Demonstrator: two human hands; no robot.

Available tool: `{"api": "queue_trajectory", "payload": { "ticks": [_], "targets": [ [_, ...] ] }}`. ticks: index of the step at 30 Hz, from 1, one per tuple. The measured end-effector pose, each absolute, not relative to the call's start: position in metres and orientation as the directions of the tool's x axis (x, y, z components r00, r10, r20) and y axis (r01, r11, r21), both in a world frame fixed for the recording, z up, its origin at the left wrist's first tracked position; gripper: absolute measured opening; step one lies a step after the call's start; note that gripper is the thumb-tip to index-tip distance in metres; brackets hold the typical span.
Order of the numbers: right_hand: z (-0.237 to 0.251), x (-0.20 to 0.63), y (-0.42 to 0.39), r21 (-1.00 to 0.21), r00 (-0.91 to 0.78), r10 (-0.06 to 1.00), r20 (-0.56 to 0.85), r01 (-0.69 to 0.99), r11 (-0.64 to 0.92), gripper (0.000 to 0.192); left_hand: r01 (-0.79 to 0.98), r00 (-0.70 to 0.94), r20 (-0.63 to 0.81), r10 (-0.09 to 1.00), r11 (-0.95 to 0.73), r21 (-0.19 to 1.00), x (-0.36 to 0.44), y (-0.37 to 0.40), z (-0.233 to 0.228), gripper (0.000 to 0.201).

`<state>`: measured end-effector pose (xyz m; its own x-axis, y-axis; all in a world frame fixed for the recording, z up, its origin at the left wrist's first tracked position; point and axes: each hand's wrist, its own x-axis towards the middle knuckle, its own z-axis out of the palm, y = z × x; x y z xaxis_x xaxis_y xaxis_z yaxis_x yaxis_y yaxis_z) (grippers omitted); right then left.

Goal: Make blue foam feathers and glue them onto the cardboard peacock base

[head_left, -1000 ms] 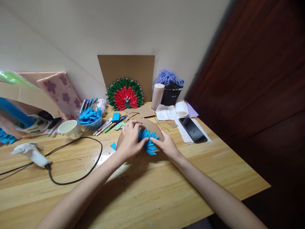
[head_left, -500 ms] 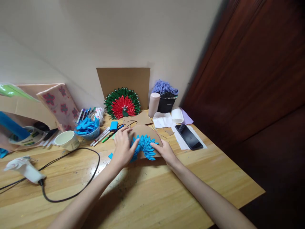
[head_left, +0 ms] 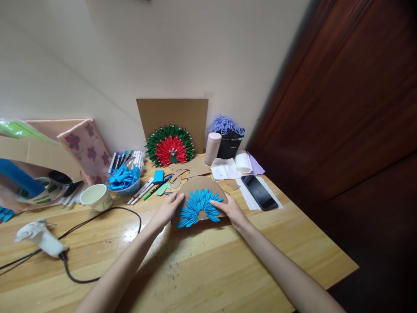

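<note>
A rounded piece of brown cardboard (head_left: 188, 186) is held up slightly off the table, tilted toward me. Blue petals (head_left: 201, 202) fan out over it around a small bare spot near its lower edge. My left hand (head_left: 169, 208) grips the cardboard's left side, thumb on the front and fingers behind. On the right side my right hand (head_left: 230, 208) holds it the same way, its thumb lying on the blue petals. The fingers behind the cardboard are hidden.
A glue gun (head_left: 42, 238) with a black cord lies at left. Near it stand a paper cup (head_left: 96, 197) and a bowl of blue pieces (head_left: 124, 179). A red and green petal fan (head_left: 171, 148) leans at the back. A phone (head_left: 259, 192) rests at right.
My left hand has moved from over the petals to the cardboard's left edge and grips it there. More of the blue fan shows. The view has shifted a little.
</note>
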<state>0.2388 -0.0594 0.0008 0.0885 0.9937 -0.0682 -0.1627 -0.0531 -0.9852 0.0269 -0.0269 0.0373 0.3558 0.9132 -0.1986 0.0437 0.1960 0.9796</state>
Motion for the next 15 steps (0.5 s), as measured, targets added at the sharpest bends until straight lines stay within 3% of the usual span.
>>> {"api": "queue_trajectory", "payload": {
  "ticks": [6,12,15],
  "targets": [
    [0.002,0.232,-0.065,-0.996,0.11,0.993,-0.034,-0.082,-0.025,0.052,0.132,0.225,-0.131,0.966,0.103,0.986,0.034,-0.032,0.034,0.059],
    [0.004,0.226,-0.069,-0.999,0.096,0.995,-0.026,-0.046,-0.021,0.052,0.344,0.074,0.121,0.99,-0.14,0.928,0.034,-0.033,0.023,0.066],
    [0.003,0.225,-0.069,-0.999,0.09,0.995,-0.038,-0.032,-0.035,0.053,0.4,0.062,0.163,0.985,-0.174,0.9,0.034,-0.034,0.021,0.067]
  ]
}}
